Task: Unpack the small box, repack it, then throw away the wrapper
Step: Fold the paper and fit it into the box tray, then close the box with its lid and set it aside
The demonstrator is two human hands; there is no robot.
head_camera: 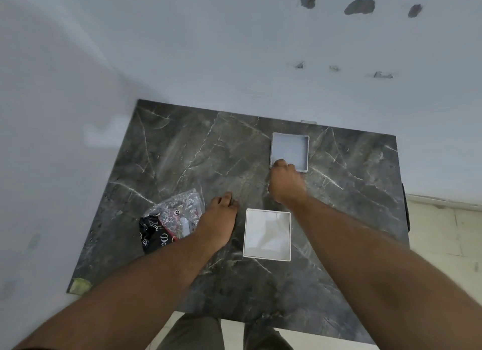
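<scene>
my right hand (285, 182) reaches to the far tray (290, 151), its fingers (281, 164) curled over the near rim, seemingly gripping it; i judge it's being fetched as one half of the small box. my left hand (218, 219) lies flat on the dark surface (182, 146), fingers loosely together, holding nothing, just beside the crinkled wrapper (173, 216), likely steadying. the white box half (267, 235) sits open and empty between my forearms, ready for repacking.

Dark marble table (182, 146); white patched wall (234, 50); pale tiled floor (443, 232).
</scene>
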